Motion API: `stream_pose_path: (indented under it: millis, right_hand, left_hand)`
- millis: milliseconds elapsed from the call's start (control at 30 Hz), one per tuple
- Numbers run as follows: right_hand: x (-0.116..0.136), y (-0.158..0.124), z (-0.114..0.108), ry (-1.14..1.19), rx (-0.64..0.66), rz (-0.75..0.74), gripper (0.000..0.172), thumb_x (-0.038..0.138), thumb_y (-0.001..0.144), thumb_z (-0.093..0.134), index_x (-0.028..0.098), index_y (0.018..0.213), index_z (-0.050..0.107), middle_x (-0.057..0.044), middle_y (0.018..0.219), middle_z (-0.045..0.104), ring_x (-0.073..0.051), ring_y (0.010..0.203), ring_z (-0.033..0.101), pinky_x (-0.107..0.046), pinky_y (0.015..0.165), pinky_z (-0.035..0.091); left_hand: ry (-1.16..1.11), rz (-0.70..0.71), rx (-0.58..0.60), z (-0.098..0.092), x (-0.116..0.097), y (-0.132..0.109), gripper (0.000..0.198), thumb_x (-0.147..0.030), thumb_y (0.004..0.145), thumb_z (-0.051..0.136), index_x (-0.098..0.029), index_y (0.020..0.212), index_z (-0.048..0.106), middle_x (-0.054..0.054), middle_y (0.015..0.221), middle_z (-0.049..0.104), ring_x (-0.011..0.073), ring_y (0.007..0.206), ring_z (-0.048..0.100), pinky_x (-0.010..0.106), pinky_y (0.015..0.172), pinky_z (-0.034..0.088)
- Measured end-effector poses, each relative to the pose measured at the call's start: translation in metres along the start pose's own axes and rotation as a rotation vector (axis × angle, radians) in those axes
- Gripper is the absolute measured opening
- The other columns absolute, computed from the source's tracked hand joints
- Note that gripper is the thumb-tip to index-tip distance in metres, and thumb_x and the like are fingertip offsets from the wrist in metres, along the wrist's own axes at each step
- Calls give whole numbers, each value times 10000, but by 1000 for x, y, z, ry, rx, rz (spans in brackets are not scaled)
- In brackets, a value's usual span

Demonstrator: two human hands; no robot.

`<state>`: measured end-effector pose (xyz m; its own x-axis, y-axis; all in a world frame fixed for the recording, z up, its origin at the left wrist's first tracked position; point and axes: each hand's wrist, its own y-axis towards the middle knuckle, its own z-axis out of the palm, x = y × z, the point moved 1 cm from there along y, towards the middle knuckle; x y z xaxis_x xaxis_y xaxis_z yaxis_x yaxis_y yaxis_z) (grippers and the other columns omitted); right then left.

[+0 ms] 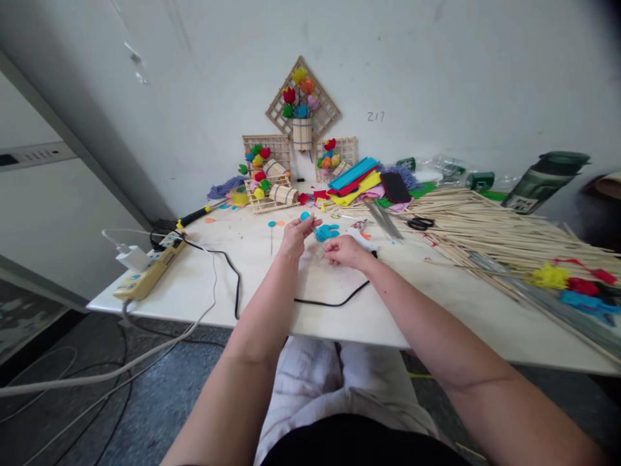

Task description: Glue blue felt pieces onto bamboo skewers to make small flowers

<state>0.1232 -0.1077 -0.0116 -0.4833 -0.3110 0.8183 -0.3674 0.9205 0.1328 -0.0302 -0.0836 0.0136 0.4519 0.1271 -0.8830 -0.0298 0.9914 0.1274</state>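
Observation:
My left hand (pixel 297 234) is raised a little over the white table (pixel 204 285), its fingertips pinched on a small blue felt piece (pixel 305 217). My right hand (pixel 342 251) rests on the table just to the right, fingers curled in a pinch on something I cannot make out. Several more blue felt pieces (pixel 326 232) lie between and just beyond the hands. A glue gun (pixel 361 236) lies behind my right hand, its black cord (pixel 334 301) looping toward me.
A yellow power strip (pixel 148 272) with cables sits at the left edge. Bamboo sticks (pixel 490 226) and scissors (pixel 420 223) cover the right. Stacked felt sheets (pixel 354 181), a black phone (pixel 395 186) and finished stick-and-flower crafts (pixel 272 175) stand against the wall.

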Motion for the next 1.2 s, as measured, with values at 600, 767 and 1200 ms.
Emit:
stream_pose_path:
  millis: [600, 767, 1200]
  right_hand:
    - [5, 0, -4, -46, -132, 10, 55, 189, 660, 568, 174, 628, 611, 12, 537, 613, -114, 489, 556, -201, 452, 390]
    - [-1, 6, -7, -17, -257, 19, 66, 217, 671, 571, 177, 647, 617, 13, 516, 592, -126, 493, 548, -233, 524, 442]
    - [1, 5, -6, -139, -335, -9, 70, 229, 682, 570, 194, 655, 625, 17, 549, 608, -135, 546, 550, -229, 526, 403]
  left_hand:
    - [-95, 8, -307, -13, -3, 6, 216, -354, 662, 692, -175, 755, 614, 38, 753, 683, 144, 790, 656, 288, 809, 468]
    - [147, 13, -94, 1, 1, -3, 316, -428, 574, 761, -151, 650, 629, 59, 662, 656, 155, 660, 619, 316, 737, 472]
    - [437, -15, 114, 15, 10, -8, 295, -365, 516, 769, -130, 537, 592, -4, 481, 537, 76, 472, 469, 238, 519, 400]
